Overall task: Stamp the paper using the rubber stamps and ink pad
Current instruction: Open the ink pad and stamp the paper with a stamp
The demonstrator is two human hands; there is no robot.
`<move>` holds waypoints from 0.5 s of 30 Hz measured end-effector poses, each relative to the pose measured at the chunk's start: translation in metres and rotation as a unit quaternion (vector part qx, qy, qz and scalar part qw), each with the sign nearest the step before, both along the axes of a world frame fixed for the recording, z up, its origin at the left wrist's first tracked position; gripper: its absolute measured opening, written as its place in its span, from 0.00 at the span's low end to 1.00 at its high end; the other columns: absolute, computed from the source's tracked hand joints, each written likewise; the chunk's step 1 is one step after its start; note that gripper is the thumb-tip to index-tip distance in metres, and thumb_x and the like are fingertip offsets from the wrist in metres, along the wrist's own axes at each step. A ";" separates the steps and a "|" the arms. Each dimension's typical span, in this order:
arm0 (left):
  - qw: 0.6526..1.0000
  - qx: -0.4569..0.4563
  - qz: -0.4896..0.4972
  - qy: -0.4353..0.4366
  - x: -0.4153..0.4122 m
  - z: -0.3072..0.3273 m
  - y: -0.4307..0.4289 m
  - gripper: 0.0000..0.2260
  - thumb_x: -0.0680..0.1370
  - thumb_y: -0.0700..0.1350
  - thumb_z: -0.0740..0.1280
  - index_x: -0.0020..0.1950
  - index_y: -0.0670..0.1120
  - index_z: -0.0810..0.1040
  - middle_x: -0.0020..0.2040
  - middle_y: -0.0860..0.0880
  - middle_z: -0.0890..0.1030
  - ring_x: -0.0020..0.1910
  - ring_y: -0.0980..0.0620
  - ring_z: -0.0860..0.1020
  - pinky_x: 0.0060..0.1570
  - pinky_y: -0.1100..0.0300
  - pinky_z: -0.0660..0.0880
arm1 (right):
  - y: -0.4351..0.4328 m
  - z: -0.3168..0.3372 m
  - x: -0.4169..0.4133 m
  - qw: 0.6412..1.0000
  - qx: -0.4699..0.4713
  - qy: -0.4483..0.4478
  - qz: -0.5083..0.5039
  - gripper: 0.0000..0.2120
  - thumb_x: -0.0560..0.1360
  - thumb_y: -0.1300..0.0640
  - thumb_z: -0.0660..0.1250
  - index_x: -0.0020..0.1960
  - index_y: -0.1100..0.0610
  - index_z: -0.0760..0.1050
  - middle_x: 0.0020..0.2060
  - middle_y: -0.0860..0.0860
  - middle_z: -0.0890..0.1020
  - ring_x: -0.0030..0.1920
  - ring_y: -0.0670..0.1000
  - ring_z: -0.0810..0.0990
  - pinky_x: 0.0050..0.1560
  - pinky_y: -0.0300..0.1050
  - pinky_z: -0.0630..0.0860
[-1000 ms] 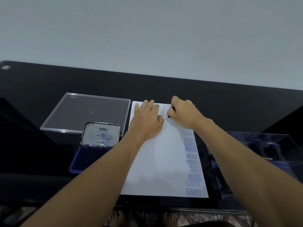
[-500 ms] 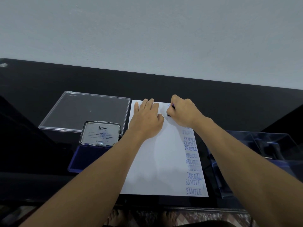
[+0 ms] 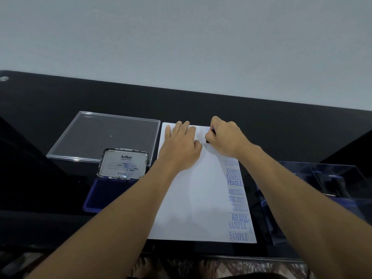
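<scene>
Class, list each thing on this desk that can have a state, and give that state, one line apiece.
Blue ink pad: open, lid raised.
White paper sheet: flat, stamped down its right edge.
Clear plastic lid: lying flat, off its box.
Dark rubber stamp: gripped, on paper.
Left hand: flat, pressing paper.
Right hand: closed on stamp.

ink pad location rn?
Head view, left of centre: the open ink pad sits on the black table, left of the paper, in front of the clear lid.
</scene>
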State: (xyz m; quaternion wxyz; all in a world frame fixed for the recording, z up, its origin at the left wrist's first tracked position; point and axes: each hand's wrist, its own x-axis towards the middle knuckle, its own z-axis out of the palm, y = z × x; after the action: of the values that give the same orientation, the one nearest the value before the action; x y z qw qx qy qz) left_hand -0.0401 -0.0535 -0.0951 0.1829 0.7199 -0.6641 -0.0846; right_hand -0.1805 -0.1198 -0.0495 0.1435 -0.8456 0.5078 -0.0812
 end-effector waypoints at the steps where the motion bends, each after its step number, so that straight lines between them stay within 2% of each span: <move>1: 1.000 0.002 -0.001 0.000 0.000 0.000 0.000 0.21 0.83 0.48 0.53 0.76 0.45 0.62 0.80 0.46 0.57 0.79 0.46 0.50 0.76 0.44 0.44 | 0.000 0.000 0.000 1.000 0.000 -0.001 0.000 0.07 0.82 0.52 0.60 0.49 0.54 0.66 0.37 0.49 0.75 0.32 0.48 0.73 0.31 0.38 0.64; 10: 1.000 0.006 0.001 -0.003 -0.001 0.000 0.000 0.21 0.83 0.49 0.53 0.76 0.46 0.62 0.80 0.46 0.57 0.79 0.46 0.51 0.76 0.43 0.44 | -0.001 -0.006 -0.001 1.000 -0.011 -0.003 -0.003 0.07 0.82 0.51 0.60 0.50 0.54 0.67 0.39 0.51 0.78 0.33 0.50 0.76 0.33 0.40 0.72; 15: 1.000 0.004 0.004 -0.002 0.000 -0.002 -0.002 0.21 0.83 0.48 0.53 0.75 0.46 0.63 0.79 0.46 0.57 0.79 0.46 0.51 0.76 0.43 0.44 | -0.002 -0.005 -0.001 1.000 -0.013 -0.003 0.001 0.07 0.82 0.52 0.60 0.49 0.55 0.66 0.38 0.51 0.77 0.32 0.49 0.73 0.31 0.40 0.68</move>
State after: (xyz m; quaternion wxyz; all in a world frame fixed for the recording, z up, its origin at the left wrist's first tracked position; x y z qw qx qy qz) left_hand -0.0400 -0.0553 -0.0971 0.1792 0.7234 -0.6613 -0.0851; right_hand -0.1810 -0.1218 -0.0542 0.1340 -0.8474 0.5058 -0.0901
